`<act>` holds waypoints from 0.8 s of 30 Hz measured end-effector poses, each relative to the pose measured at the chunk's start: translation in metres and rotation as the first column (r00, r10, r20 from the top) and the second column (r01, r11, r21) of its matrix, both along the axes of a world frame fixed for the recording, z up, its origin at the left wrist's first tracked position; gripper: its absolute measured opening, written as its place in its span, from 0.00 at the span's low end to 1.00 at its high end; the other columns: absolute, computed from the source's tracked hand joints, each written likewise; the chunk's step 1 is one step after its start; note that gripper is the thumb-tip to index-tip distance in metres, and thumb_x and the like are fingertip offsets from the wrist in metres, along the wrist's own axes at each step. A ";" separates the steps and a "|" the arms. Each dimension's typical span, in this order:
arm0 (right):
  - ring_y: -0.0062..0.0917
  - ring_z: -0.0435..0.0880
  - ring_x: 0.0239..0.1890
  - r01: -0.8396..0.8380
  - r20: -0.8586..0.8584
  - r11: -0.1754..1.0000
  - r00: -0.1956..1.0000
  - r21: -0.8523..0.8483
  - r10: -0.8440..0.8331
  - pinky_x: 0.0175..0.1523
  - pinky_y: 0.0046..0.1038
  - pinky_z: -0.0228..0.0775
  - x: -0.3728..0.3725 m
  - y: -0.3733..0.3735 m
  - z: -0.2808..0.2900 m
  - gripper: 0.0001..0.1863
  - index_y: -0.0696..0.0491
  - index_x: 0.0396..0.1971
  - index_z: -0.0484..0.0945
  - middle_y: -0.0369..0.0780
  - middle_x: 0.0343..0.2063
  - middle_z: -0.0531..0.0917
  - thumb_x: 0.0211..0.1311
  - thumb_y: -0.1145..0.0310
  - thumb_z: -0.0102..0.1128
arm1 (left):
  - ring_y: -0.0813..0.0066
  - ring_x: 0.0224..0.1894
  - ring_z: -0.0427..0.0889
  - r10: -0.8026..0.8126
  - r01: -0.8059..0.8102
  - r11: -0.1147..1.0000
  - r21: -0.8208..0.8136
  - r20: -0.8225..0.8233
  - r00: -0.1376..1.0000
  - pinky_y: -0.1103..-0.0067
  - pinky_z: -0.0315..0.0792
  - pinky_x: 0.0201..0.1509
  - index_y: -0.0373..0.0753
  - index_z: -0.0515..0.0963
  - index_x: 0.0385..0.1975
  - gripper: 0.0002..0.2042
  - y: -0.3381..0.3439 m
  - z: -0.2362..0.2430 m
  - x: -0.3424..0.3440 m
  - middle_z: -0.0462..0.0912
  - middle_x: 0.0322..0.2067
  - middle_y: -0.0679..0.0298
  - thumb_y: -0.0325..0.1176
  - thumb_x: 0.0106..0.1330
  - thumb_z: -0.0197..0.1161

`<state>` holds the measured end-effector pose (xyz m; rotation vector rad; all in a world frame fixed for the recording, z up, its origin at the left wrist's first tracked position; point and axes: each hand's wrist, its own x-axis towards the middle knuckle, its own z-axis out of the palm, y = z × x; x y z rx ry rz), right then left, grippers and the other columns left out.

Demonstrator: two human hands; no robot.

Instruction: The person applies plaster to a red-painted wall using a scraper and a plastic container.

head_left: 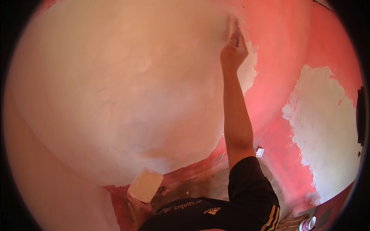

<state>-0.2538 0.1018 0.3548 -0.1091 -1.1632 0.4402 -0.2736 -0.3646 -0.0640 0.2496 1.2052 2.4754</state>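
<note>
A blurred tool (232, 25) is held by the right hand (235, 43) at the wall (169, 88), where a broad cream coat (111, 57) is bordered at right by red paint (279, 50), while a pale container (135, 179) is gripped low by the left hand (141, 208) and another cream patch (325, 127) is seen at far right.

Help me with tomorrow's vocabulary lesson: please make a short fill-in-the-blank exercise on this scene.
1. The raised hand, at the wall, grips a blurred tool and is the person's ____ one.
2. The lower hand holding the pale rectangular object is the ____ one.
3. Around the pale patch at the picture's right, the wall's colour is ____.
4. The sleeve with yellow stripes is otherwise coloured ____.

Missing words: right; left; red; black.
</note>
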 end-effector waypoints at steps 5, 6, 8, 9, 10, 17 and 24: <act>0.33 0.83 0.59 -0.025 0.283 0.831 0.945 0.556 -0.161 0.59 0.30 0.77 -0.068 -0.095 -0.061 0.20 0.56 0.55 0.82 0.45 0.54 0.84 0.67 0.82 0.48 | 0.64 0.63 0.76 0.038 -0.038 0.999 -0.001 0.011 0.999 0.69 0.71 0.66 0.34 0.68 0.64 0.26 -0.011 -0.009 -0.001 0.75 0.62 0.57 0.44 0.73 0.50; 0.34 0.83 0.59 -0.204 0.413 0.838 0.910 0.506 -0.028 0.59 0.30 0.76 -0.068 -0.114 -0.072 0.19 0.57 0.54 0.82 0.45 0.53 0.84 0.67 0.82 0.47 | 0.64 0.63 0.76 0.042 -0.042 0.999 0.000 0.009 0.999 0.69 0.71 0.66 0.34 0.68 0.64 0.26 -0.012 -0.010 0.000 0.75 0.62 0.57 0.45 0.73 0.50; 0.32 0.83 0.58 -0.293 0.445 0.830 0.893 0.475 0.061 0.59 0.29 0.76 -0.060 -0.114 -0.072 0.19 0.58 0.55 0.81 0.45 0.54 0.85 0.68 0.82 0.47 | 0.63 0.63 0.76 0.053 -0.053 0.999 -0.002 0.010 0.999 0.69 0.71 0.66 0.34 0.68 0.64 0.26 -0.014 -0.012 0.001 0.75 0.62 0.57 0.46 0.73 0.50; 0.30 0.84 0.58 -0.365 0.472 0.814 0.872 0.451 0.130 0.59 0.28 0.75 -0.050 -0.107 -0.070 0.19 0.59 0.56 0.80 0.44 0.54 0.85 0.69 0.81 0.46 | 0.63 0.63 0.76 0.053 -0.053 0.999 0.000 0.008 0.999 0.69 0.71 0.66 0.34 0.68 0.64 0.26 -0.013 -0.012 0.000 0.76 0.62 0.57 0.46 0.73 0.49; 0.31 0.86 0.51 -0.249 0.347 0.884 0.932 0.396 0.108 0.55 0.29 0.77 -0.041 -0.090 -0.061 0.18 0.56 0.56 0.81 0.45 0.49 0.86 0.72 0.77 0.47 | 0.63 0.63 0.76 0.039 -0.039 0.999 0.004 0.007 0.999 0.69 0.71 0.66 0.34 0.68 0.64 0.26 -0.011 -0.013 0.000 0.76 0.62 0.57 0.47 0.73 0.49; 0.38 0.82 0.57 0.380 -0.056 0.842 0.919 0.382 -0.390 0.60 0.33 0.75 -0.067 -0.029 -0.009 0.24 0.52 0.54 0.83 0.41 0.52 0.86 0.62 0.84 0.47 | 0.63 0.63 0.76 0.056 -0.056 0.998 0.031 0.023 0.998 0.68 0.71 0.66 0.35 0.68 0.64 0.28 -0.009 -0.020 0.003 0.76 0.61 0.57 0.50 0.74 0.47; 0.33 0.83 0.57 -0.469 0.549 0.712 0.824 0.522 0.139 0.61 0.33 0.76 -0.060 -0.124 -0.055 0.31 0.48 0.55 0.83 0.42 0.53 0.85 0.54 0.88 0.49 | 0.63 0.63 0.76 0.062 -0.062 0.997 0.034 0.016 0.998 0.68 0.71 0.66 0.35 0.68 0.64 0.29 -0.010 -0.020 0.008 0.76 0.61 0.58 0.53 0.75 0.45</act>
